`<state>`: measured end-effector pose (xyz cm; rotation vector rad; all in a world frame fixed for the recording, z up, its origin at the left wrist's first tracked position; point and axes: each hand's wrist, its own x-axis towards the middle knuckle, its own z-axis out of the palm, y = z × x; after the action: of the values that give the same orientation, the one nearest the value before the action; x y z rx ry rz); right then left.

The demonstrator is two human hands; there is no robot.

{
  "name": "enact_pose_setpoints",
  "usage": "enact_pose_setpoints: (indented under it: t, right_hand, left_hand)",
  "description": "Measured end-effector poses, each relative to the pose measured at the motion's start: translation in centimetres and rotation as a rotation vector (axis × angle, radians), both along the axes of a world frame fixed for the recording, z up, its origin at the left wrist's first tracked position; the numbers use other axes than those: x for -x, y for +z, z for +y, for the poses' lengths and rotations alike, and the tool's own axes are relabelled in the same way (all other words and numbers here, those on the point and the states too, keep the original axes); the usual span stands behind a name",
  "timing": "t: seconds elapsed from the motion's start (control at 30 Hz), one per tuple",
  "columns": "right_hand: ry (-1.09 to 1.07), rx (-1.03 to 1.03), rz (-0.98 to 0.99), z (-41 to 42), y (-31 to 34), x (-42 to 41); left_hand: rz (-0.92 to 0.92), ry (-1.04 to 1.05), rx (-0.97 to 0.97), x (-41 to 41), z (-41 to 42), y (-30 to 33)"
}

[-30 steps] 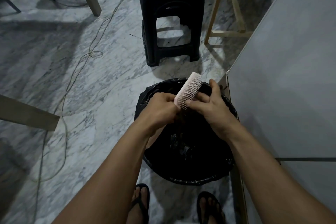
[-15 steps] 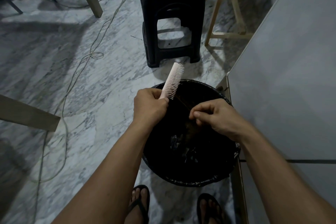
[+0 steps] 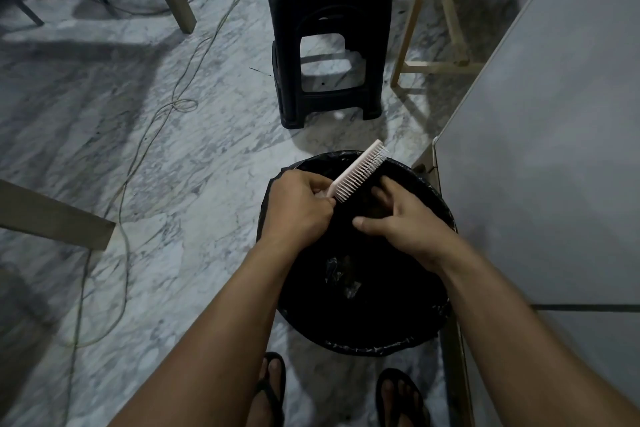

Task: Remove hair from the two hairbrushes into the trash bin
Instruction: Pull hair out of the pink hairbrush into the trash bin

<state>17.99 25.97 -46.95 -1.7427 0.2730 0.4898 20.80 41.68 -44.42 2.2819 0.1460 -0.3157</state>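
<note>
A pale pink hairbrush [image 3: 358, 170] tilts up and to the right over the far rim of the trash bin [image 3: 429, 340], bristles facing right. My left hand [image 3: 298, 206] grips its handle. My right hand [image 3: 398, 218] hovers over the bin just right of the bristles, fingers spread and reaching toward them, thumb pointing left; it holds nothing that I can make out. The bin is round, lined with a black bag, with dark debris at the bottom. Only one brush is in view.
A black plastic stool [image 3: 329, 28] with white tissue on top stands beyond the bin. A grey tabletop [image 3: 554, 149] runs along the right. Cables [image 3: 145, 149] trail over the marble floor. Wooden legs [image 3: 429, 10] stand behind; my sandalled feet [image 3: 398, 399] are below the bin.
My right hand pulled hair away from the brush and down over the bin, then opened and came back up to the bristles. The brush tilted back to the right.
</note>
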Motion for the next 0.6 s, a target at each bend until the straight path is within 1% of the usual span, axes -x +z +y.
enact_pose_setpoints:
  t: [0.07, 0.1, 0.13, 0.23, 0.27, 0.3, 0.4, 0.5, 0.57, 0.6]
  right_hand:
    - [-0.12, -0.22, 0.031, 0.4, -0.9, -0.1]
    - [-0.161, -0.243, 0.025, 0.5, -1.3, -0.2]
    - [-0.176, -0.192, -0.009, 0.5, -1.3, -0.3]
    - [-0.045, 0.189, -0.121, 0.3, -1.4, -0.3]
    - [-0.003, 0.264, -0.134, 0.1, -1.5, -0.3]
    - [0.026, 0.294, -0.121, -0.2, -1.5, -0.3]
    - [0.162, 0.411, -0.038, -1.1, -1.7, -0.2]
    - [0.344, 0.54, 0.13, -1.6, -1.9, 0.2]
    - [0.377, 0.568, 0.229, -1.8, -2.0, 0.5]
    - [0.368, 0.59, 0.245, -1.8, -2.1, 0.5]
  left_hand:
    - [0.0, -0.062, 0.03, 0.0, -0.3, 0.0]
    - [-0.001, -0.081, 0.036, 0.1, -0.4, 0.0]
    - [-0.002, -0.09, 0.038, 0.1, -0.4, 0.0]
    - [-0.001, -0.068, 0.043, 0.1, -0.5, -0.1]
    - [0.003, -0.052, 0.05, 0.0, -0.4, -0.1]
    - [0.011, -0.031, 0.061, -0.1, -0.3, -0.1]
    - [0.034, 0.075, 0.099, -0.3, 0.0, -0.5]
    - [0.078, 0.174, 0.163, -0.4, 0.3, -0.7]
    - [0.102, 0.174, 0.186, -0.5, 0.6, -0.6]
    - [0.114, 0.16, 0.193, -0.5, 0.6, -0.6]
